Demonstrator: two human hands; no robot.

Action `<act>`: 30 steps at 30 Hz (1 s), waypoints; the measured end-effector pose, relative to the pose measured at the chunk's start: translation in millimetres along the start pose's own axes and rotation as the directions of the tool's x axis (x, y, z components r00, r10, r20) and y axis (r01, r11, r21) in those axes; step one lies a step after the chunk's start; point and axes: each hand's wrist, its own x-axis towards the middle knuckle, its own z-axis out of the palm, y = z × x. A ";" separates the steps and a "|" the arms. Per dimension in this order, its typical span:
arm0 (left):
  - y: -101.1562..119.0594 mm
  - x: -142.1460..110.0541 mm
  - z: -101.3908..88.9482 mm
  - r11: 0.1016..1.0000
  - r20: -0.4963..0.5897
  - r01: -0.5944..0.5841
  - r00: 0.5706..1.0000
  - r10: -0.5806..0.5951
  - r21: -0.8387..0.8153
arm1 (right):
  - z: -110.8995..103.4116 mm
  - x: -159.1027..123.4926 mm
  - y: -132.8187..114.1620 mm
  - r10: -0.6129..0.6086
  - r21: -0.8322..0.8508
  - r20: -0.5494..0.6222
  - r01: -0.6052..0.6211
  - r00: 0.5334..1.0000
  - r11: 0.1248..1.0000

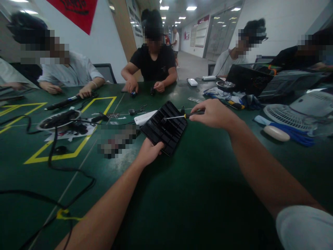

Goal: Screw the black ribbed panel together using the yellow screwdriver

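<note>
My left hand (152, 151) grips the near lower edge of a black ribbed plastic panel (173, 137), thumb on top and the other fingers hidden beneath. The panel is tilted above the green table. In my right hand (212, 113) is a screwdriver (194, 114) with a black and yellow handle, fingers wrapped round it. Its thin metal shaft points left, and the tip meets a small raised part near the panel's middle. Whether a screw sits there is too small to tell. Just behind the panel lies a white flat object (145, 117), partly covered by it.
Left, a bowl of dark parts (58, 119) and black cables (56, 156) lie on the green table (197, 194). Right are a white fan grille (288, 116), a beige oval object (276, 133), blue cloth (299, 136) and a laptop (247, 80). Several people sit around the table.
</note>
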 end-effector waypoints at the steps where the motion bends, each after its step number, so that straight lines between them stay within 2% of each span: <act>1: -0.5 0.1 0.1 1.000 -0.001 -0.001 1.000 0.001 -0.003 | 0.2 0.2 0.9 0.002 0.001 0.001 -0.002 1.000 1.000; 12: -2.5 0.0 0.2 1.000 0.015 0.002 1.000 -0.001 -0.017 | 2.3 1.8 6.5 0.013 0.025 0.032 -0.014 0.999 1.000; 23: 4.8 -3.3 0.1 0.998 0.000 0.061 0.998 -0.061 -0.026 | 0.0 -0.9 3.3 -0.027 0.024 0.022 0.027 0.999 0.999; 30: 2.0 -1.6 -0.6 0.999 0.008 0.044 0.999 -0.044 -0.015 | 3.4 -0.7 1.0 -0.038 -0.027 0.042 0.039 0.998 0.999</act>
